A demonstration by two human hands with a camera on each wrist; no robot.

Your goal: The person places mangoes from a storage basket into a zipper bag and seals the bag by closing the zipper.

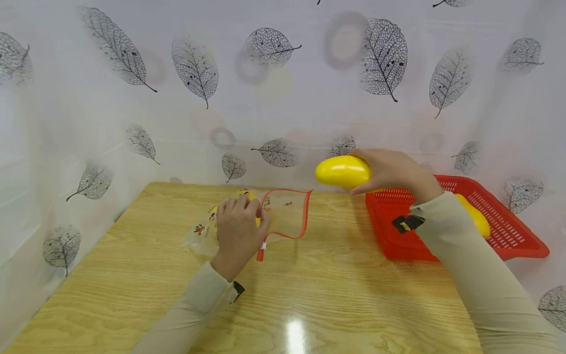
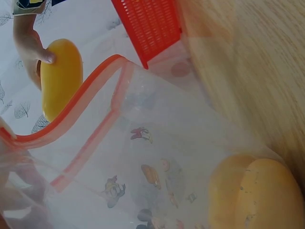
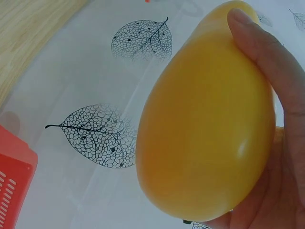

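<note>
My right hand grips a glossy yellow mango in the air, thumb on one side; in the right wrist view the mango fills the middle, a small dark stem at its lower end. On the left of the table my left hand pinches the mouth of a clear zip bag with red edging and small cartoon prints. The bag's mouth stands apart, facing the right. Inside it lie yellow mangoes, partly hidden by the left hand in the head view.
A red plastic basket with slotted walls stands at the right of the wooden table, another yellow mango in it, partly behind the right forearm. A leaf-printed white curtain hangs along the back and sides.
</note>
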